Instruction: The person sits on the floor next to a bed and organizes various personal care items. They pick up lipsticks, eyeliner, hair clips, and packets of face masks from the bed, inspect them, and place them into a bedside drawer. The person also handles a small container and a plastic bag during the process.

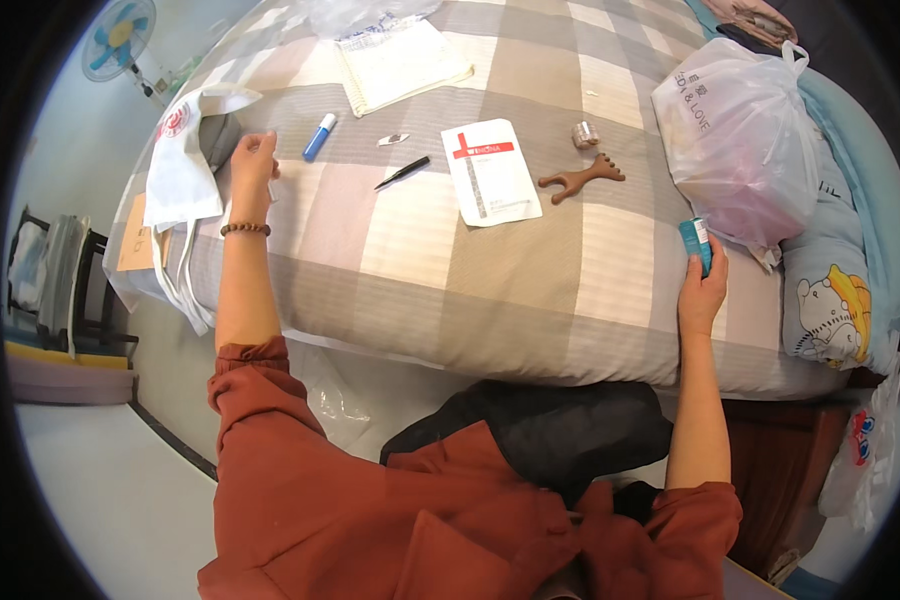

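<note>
My left hand [252, 169], with a brown bead bracelet [245, 229] at its wrist, is over the left side of the bed, fingers curled. Just left of it are a white cloth bag [184, 169] with a red print and a grey rounded item [220, 139] partly covered by the bag. A small white piece [273, 191] shows beside my wrist; whether the hand holds it is unclear. At the right, my right hand [701, 292] grips a small teal box [695, 244] close to a tied white plastic bag [735, 142].
On the checked bedspread [510, 277] lie a blue tube with white cap [319, 138], black pen [403, 172], small white item [394, 139], Winona mask packet [493, 172], brown wooden massage tool [582, 178], small jar [585, 136] and spiral notebook [405, 64]. A blue pillow [829, 247] borders the right.
</note>
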Demonstrator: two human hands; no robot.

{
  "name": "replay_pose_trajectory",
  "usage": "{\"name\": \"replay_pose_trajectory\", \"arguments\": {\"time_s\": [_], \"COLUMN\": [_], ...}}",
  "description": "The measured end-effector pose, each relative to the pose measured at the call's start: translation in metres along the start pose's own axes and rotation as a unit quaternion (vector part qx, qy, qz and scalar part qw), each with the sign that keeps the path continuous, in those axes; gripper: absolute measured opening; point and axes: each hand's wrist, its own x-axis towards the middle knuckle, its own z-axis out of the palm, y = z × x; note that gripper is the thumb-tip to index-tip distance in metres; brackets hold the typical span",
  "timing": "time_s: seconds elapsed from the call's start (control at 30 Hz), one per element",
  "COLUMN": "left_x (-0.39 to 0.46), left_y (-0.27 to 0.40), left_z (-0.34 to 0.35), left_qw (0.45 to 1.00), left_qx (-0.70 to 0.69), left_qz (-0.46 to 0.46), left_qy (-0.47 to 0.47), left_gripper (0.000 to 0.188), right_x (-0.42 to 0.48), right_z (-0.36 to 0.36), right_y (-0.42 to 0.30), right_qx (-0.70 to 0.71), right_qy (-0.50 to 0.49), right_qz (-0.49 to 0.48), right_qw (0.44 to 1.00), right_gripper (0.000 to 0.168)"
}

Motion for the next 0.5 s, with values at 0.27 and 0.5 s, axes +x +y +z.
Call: {"name": "replay_pose_trajectory", "arguments": {"time_s": [0.27, 0.5], "left_x": [0.019, -0.044], "left_y": [-0.025, 0.031], "left_z": [0.038, 0.033], "left_qw": [0.805, 0.962], "left_qx": [0.545, -0.114], "left_qz": [0.236, -0.072], "left_qy": [-0.015, -0.238], "left_gripper": [0.025, 0.025], "right_x": [-0.004, -0.007], "right_z": [0.003, -0.008], "right_y": [-0.001, -0.001], "right_qx": [-0.011, 0.117], "right_qy": [0.006, 0.002], "right_qz": [-0.019, 0.121], "right_qw": [1.000, 0.986], "right_gripper": [0.035, 0.038]}}
